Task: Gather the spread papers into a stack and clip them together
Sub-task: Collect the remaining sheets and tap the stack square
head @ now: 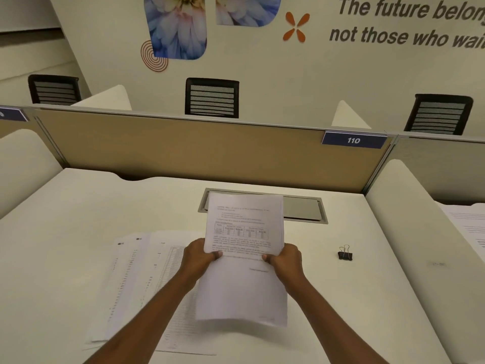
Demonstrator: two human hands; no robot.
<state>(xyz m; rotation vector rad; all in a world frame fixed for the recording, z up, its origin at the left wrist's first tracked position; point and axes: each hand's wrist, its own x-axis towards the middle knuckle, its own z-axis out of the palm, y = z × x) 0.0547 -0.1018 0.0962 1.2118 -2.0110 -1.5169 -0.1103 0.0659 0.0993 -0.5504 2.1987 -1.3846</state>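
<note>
I hold a stack of printed papers (242, 285) lifted above the white desk (78, 219), its top sheet showing text and a small table. My left hand (198, 258) grips the stack's left edge and my right hand (284, 260) grips its right edge, thumbs on top. Several more printed sheets (141, 285) lie spread on the desk to the left, partly under my left arm. A black binder clip (345, 254) stands alone on the desk to the right of my right hand, apart from it.
A grey cable hatch (304, 210) is set into the desk behind the stack. A tan partition (183, 151) with a "110" label (353, 140) closes the back. White side dividers flank the desk; other papers (469, 227) lie on the neighbouring desk at right.
</note>
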